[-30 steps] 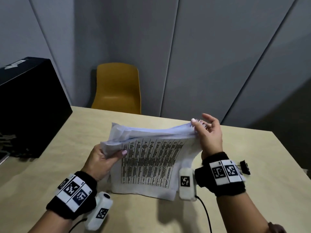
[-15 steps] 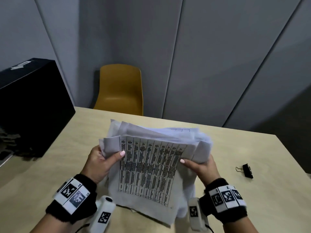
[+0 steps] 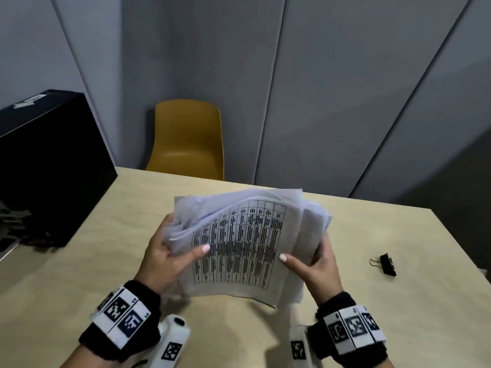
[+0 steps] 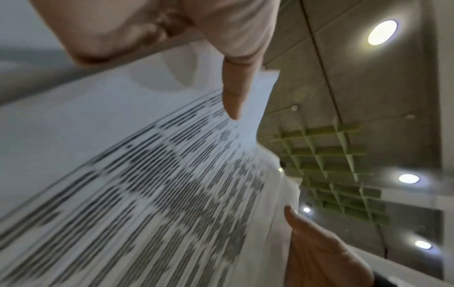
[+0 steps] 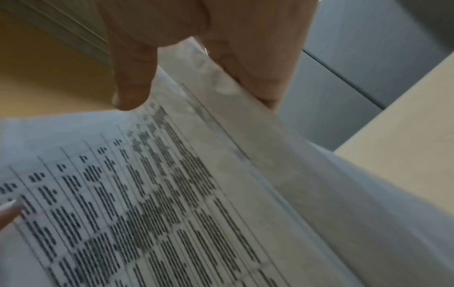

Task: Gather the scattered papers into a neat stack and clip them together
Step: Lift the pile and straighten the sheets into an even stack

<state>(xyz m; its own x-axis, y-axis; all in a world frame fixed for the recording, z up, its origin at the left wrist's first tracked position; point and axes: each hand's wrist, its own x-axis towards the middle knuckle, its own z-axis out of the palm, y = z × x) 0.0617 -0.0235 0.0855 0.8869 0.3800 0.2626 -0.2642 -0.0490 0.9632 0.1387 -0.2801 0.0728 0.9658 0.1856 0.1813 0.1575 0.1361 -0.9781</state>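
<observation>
I hold a loose stack of white papers upright over the wooden table, its top sheet printed with a table of black text. My left hand grips the stack's left side, thumb on the front sheet. My right hand grips the right side the same way. The sheets are uneven and fan out at the top. The left wrist view shows the printed sheet under my left thumb. The right wrist view shows the papers pinched by my right hand. A black binder clip lies on the table to the right.
A large black box stands on the table's left side. A yellow chair sits behind the far edge, before grey wall panels. The table's right edge runs close behind the clip.
My right hand came down from the stack's top edge to grip its right side. The stack was lifted and tilted more upright.
</observation>
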